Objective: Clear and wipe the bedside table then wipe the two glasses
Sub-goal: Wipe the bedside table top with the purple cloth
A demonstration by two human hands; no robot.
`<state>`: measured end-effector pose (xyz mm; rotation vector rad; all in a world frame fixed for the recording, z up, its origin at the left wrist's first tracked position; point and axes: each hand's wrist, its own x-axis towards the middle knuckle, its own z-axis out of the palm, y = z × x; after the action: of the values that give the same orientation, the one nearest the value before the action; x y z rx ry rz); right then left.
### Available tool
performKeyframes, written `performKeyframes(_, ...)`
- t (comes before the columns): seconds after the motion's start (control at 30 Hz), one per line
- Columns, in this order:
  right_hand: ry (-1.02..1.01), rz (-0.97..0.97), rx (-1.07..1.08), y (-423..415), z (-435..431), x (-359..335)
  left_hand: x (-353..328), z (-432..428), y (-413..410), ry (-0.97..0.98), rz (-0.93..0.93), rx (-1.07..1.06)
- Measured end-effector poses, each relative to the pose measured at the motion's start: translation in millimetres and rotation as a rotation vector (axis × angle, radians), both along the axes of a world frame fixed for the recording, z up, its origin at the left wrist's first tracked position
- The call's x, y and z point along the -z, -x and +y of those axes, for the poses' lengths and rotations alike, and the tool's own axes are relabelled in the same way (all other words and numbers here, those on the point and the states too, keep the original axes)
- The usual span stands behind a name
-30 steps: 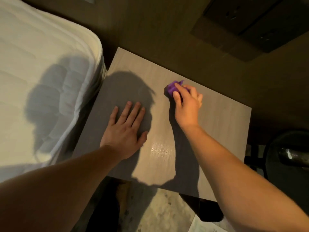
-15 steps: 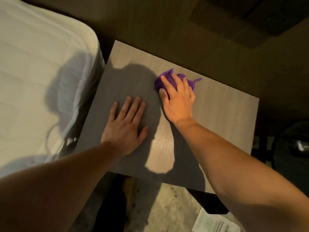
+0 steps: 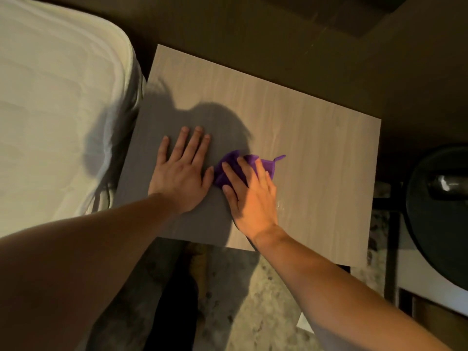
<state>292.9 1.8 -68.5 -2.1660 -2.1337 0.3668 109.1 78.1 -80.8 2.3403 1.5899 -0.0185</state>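
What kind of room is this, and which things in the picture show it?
Most likely a bedroom. A white quilted mattress stands close beside a small wood-grain bedside table, where the right hand presses a purple cloth and the left hand lies flat.

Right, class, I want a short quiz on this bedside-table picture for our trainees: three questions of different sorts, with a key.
1. True or false: the left hand lies flat on the bedside table, fingers straight.
2. What does the right hand press onto the table top?
A) a purple cloth
B) a white sponge
C) a paper towel
3. Fill the gap: the white ___ lies along the table's left side.

Key
1. True.
2. A.
3. mattress.
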Motion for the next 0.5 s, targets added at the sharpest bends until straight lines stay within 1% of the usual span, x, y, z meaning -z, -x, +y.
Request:
performKeyframes(0.1,0.012,-0.033,-0.022,4.6,-26.4,1.9,-0.1,-0.2,0.2,-0.008,-0.004,-0.003)
performKeyframes(0.23,0.016,-0.023,-0.061,6.5,-55.8,2.9,0.6,-0.4,1.3,-0.022,-0.014,0.002)
performKeyframes(0.37,-0.006,0.048,-0.107,2.8,-80.6,3.4,2.1,-0.4,1.0,-0.038,-0.008,-0.004)
performKeyframes(0.5,-0.026,0.111,-0.166,-12.3,-110.6,7.3,0.2,0.5,-0.2,-0.012,0.022,-0.004)
